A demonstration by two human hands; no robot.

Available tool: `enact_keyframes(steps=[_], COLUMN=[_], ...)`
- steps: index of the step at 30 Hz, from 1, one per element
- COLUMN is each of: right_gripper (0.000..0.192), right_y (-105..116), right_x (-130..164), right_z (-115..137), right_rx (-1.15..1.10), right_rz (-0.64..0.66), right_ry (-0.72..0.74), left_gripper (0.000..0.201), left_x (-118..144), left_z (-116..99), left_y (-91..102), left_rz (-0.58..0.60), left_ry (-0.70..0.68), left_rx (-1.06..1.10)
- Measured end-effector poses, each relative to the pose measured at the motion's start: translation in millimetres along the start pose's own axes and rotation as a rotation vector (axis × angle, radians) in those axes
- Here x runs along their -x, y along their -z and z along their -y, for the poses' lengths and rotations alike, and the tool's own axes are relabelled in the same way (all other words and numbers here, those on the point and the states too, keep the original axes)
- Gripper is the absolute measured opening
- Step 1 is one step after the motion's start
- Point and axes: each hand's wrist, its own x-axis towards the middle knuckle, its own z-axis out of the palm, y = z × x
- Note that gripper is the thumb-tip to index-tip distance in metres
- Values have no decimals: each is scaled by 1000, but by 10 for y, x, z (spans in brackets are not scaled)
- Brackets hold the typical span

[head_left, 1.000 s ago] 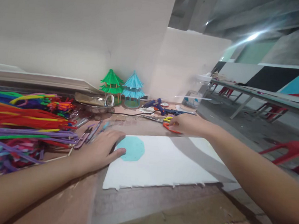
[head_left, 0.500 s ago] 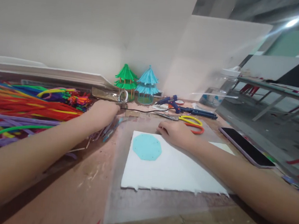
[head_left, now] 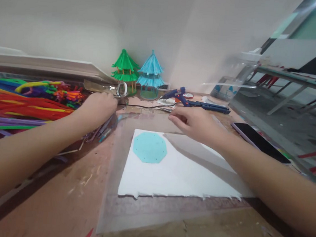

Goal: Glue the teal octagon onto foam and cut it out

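Note:
My left hand [head_left: 102, 105] is closed at the right edge of the pipe cleaners [head_left: 37, 106], beside a roll of tape [head_left: 122, 89]. Its fingertips are hidden, and I cannot see what they hold. Over the back edge of the white foam sheet [head_left: 147, 180] hovers my right hand [head_left: 192, 122], fingers loosely bent and thumb apart, with nothing visible between them. It covers the scissors' handles; only a bit of blade [head_left: 165, 109] shows. A light-blue octagon [head_left: 150, 148] with small dots round its rim lies on the sheet's left part.
Green [head_left: 125, 71] and blue [head_left: 150, 75] pagoda-like models stand by the wall. A glue gun [head_left: 178, 95] with a dark cord, blue-handled pliers-like tool [head_left: 211, 107], clear jug [head_left: 235, 77] and phone [head_left: 259, 142] lie or stand behind and right. Pens [head_left: 104, 130] lie near my left hand.
My right hand has risen off the white sheet and moved back over the scissors, hiding their yellow and orange handles. The left hand stays by the tape. The view has shifted slightly.

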Motion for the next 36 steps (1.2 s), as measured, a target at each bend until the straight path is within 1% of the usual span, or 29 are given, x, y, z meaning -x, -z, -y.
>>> enact_keyframes(steps=[1, 3, 4, 6, 7, 8, 9, 11, 12, 14, 17, 19, 22, 25, 28, 33, 36], right_gripper=[18, 18, 21, 21, 19, 15, 11, 5, 2, 13, 30, 35, 32, 26, 22, 18, 15], right_y=[17, 32, 30, 18, 11, 4, -2, -15, -24, -58, -156, -240, -342, -379, -380, -384, -375], right_x=[-23, -92, -132, -207, -234, -252, -259, -242, -222, -166, -58, 22, 128, 188, 211, 240, 259], right_z=[35, 127, 179, 278, 315, 338, 345, 302, 256, 132, -51, -125, -148, -117, -92, -63, -38], right_rx=[-128, -454, -617, -853, -925, -975, -1002, -1011, -1011, -1037, -1134, -1196, -1304, -1379, -1396, -1402, -1371], right_rz=[1, 45, 99, 246, 319, 364, 384, 357, 326, 289, 324, 368, 368, 321, 268, 262, 234], right_ry=[-16, -30, -17, 30, 42, 39, 20, -52, -93, -166, -254, -310, -392, -437, -451, -455, -440], left_gripper=[27, 28, 28, 26, 25, 24, 24, 28, 31, 30, 34, 38, 46, 50, 46, 38, 42], left_x=[55, 161, 208, 276, 298, 314, 324, 341, 351, 378, 422, 440, 440, 421, 405, 440, 489], left_z=[-64, -220, -304, -460, -523, -572, -608, -644, -649, -649, -660, -683, -726, -755, -765, -775, -798], left_y=[66, 175, 210, 237, 232, 216, 194, 132, 93, -5, -177, -277, -362, -388, -396, -340, -273], left_rz=[-90, -151, -210, -276, -296, -306, -308, -303, -297, -280, -206, -143, -80, -64, -94, -230, -325], left_ry=[-37, -100, -140, -246, -280, -299, -295, -246, -231, -270, -426, -471, -465, -486, -546, -664, -694], left_rx=[71, 138, 241, 476, 573, 657, 722, 792, 792, 738, 655, 627, 559, 511, 478, 403, 328])
